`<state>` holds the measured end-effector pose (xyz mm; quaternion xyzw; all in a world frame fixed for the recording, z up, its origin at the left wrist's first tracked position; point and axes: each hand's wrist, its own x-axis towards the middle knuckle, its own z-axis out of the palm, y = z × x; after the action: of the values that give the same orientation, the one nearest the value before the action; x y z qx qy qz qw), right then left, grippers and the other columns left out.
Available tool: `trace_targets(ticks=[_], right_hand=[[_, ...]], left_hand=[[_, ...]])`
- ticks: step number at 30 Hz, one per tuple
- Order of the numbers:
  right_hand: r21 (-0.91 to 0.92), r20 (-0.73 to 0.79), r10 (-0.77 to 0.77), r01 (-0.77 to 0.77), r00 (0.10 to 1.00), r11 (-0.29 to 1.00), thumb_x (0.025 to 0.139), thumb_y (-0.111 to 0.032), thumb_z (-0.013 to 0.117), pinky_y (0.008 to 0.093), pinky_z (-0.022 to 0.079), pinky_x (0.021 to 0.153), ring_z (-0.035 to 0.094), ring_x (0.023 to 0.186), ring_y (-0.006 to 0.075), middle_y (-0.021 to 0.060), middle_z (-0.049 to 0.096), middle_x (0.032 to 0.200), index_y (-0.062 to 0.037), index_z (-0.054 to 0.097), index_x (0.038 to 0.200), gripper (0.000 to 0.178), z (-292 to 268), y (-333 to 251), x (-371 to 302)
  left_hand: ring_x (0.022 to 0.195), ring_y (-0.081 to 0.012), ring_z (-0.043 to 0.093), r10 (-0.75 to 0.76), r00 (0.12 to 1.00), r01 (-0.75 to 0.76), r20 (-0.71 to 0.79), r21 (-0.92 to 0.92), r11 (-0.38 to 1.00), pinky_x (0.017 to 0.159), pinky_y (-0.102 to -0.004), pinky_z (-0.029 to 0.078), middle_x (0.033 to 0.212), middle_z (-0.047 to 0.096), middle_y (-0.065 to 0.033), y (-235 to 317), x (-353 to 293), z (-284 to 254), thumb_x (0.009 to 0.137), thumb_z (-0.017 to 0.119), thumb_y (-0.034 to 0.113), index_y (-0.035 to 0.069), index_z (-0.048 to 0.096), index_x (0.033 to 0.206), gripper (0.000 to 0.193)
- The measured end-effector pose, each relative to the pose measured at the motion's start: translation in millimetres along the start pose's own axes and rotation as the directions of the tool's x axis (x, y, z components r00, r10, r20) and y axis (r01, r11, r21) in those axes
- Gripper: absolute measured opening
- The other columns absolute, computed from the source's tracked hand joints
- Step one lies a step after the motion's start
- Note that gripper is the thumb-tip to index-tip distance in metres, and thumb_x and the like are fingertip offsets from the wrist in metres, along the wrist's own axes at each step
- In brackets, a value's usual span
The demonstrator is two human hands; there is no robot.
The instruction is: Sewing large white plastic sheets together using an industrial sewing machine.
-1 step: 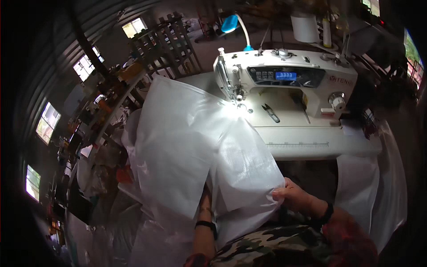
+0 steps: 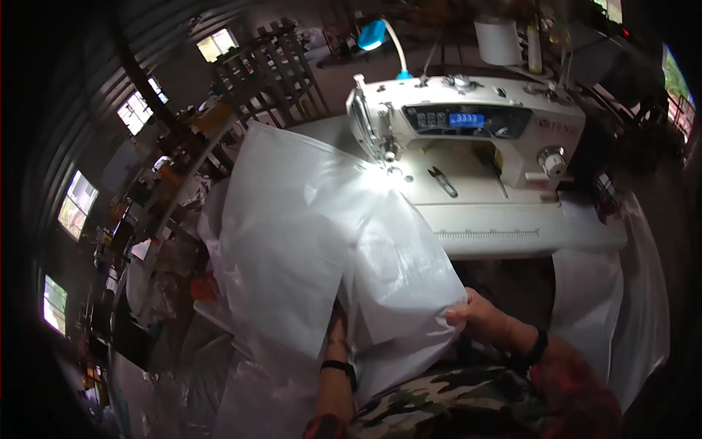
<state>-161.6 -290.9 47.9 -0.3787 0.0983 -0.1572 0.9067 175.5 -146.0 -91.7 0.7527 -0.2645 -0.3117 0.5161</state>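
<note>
By the sewing machine (image 2: 468, 99), the right hand (image 2: 477, 312) pinches a white sheet (image 2: 285, 219) — likely sewing. Can't tell what the left hand (image 2: 338, 326) grips — next, keep the sheet flat.

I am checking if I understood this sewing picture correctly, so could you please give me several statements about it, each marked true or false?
1. The right hand pinches the edge of the white sheet with its fingers. True.
2. The snips lie on the white sheet. False: they lie apart from it, on the sewing machine's bed.
3. The white sheet partly hides the left hand. True.
4. The machine's display is dark. False: it is lit blue.
5. The lamp behind the machine has a blue head. True.
</note>
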Motion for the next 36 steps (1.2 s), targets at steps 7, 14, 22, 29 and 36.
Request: trace_targets(ticks=[7,14,22,29,36], right_hand=[[-0.384,0.049,0.051,-0.029,0.997,0.923,0.09,-0.021,0.065,0.0236,0.045,0.071,0.054,0.077,0.0041,-0.0034,0.063,0.083,-0.0007,0.068,0.093,0.021,-8,-10,6],[-0.778,0.121,0.319,-0.109,0.94,0.618,0.095,-0.035,0.058,0.0297,0.039,0.058,0.044,0.064,0.0098,-0.0004,0.051,0.068,0.0037,0.06,0.081,0.042,-75,70,45],[-0.91,-0.134,0.172,-0.053,0.976,-0.412,0.088,-0.044,0.063,0.0418,0.052,0.065,0.066,0.072,0.0389,0.0232,0.066,0.074,0.0031,0.069,0.076,0.049,-47,37,68],[-0.786,0.58,-0.27,0.441,0.768,-0.433,0.087,-0.043,0.064,0.0359,0.049,0.072,0.067,0.079,0.0307,0.0186,0.069,0.081,-0.0018,0.068,0.084,0.041,50,16,96],[-0.911,0.157,0.299,0.255,0.941,-0.323,0.09,-0.023,0.062,0.0395,0.051,0.079,0.067,0.088,0.0309,0.0193,0.068,0.097,-0.0001,0.066,0.107,0.028,13,57,135]], left_hand=[[0.127,-0.0316,0.048,0.293,0.932,-0.117,-0.214,0.586,0.802,0.108,-0.0371,0.035,0.138,0.051,-0.021,27,-21,-155,0.102,0.038,0.028,-0.002,0.048,0.135,0.046],[0.127,-0.032,0.048,0.371,0.905,0.011,-0.209,0.882,0.471,0.108,-0.0375,0.035,0.139,0.051,-0.0212,54,-23,-267,0.101,0.039,0.026,-0.002,0.048,0.135,0.045],[0.127,-0.0325,0.048,0.29,0.949,0.048,-0.128,0.962,0.269,0.108,-0.038,0.036,0.139,0.05,-0.0215,29,-10,-247,0.1,0.041,0.024,-0.002,0.048,0.135,0.045],[0.111,-0.0376,0.058,0.285,0.958,-0.171,0.045,0.883,0.437,0.094,-0.0433,0.047,0.122,0.061,-0.0213,64,-39,-99,0.093,0.053,0.019,0.001,0.058,0.125,0.036],[0.095,-0.0376,0.064,0.445,0.883,-0.434,0.147,0.615,0.659,0.084,-0.0403,0.051,0.108,0.066,-0.0217,129,-88,-24,0.091,0.061,0.015,0.0,0.061,0.12,0.033]])
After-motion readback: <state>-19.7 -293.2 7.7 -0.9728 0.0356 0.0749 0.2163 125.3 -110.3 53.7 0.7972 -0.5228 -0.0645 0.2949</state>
